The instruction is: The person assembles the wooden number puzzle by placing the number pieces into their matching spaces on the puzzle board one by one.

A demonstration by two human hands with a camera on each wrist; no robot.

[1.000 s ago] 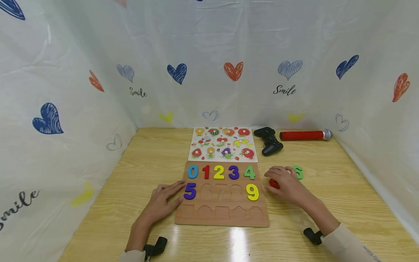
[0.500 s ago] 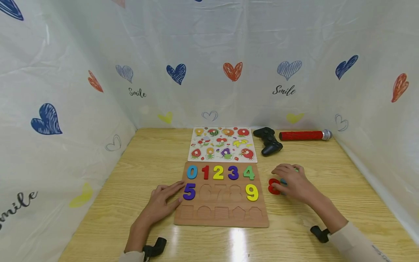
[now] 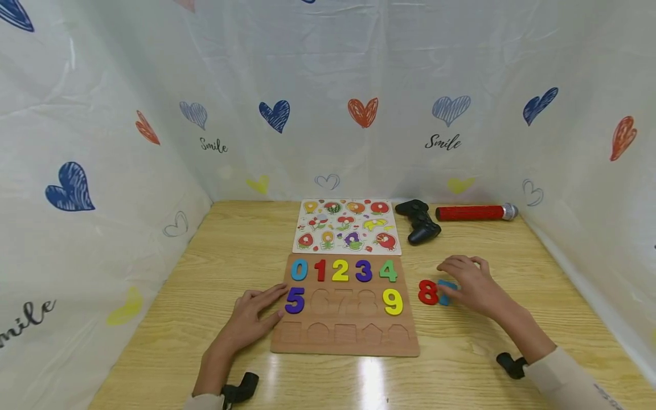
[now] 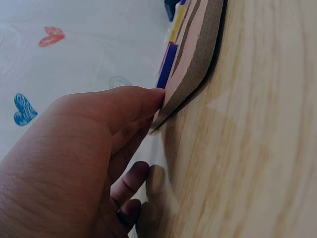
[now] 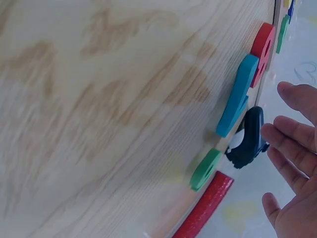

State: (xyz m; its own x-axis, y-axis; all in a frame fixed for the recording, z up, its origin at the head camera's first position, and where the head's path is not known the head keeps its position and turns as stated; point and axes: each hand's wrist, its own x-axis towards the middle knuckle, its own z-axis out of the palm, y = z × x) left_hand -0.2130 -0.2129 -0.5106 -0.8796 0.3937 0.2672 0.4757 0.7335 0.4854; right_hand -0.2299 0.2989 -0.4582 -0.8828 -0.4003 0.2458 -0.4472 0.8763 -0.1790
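My left hand (image 3: 251, 322) rests against the left edge of the wooden number board (image 3: 348, 341), beside the purple 5 (image 3: 295, 300). In the left wrist view its thumb touches the board's side. My right hand (image 3: 474, 290) hovers right of the board with its fingers extended and nothing held. Under its thumb side lies a blue 7 (image 3: 445, 293), partly covered in the head view. A red 8 (image 3: 428, 292) lies just left of that piece. The right wrist view shows a green number piece (image 5: 204, 171) on the table, hidden by the hand in the head view.
The board's top row bears 0 to 4, with a yellow 9 (image 3: 393, 302) at the right of its second row. Behind it is a fruit puzzle board (image 3: 333, 230). A black game controller (image 3: 419, 222) and a red microphone (image 3: 474, 213) lie at the back right.
My right hand has moved to the right, off the red 8, uncovering it and part of the blue 7. It now covers the green piece in the head view. My left hand stays put.
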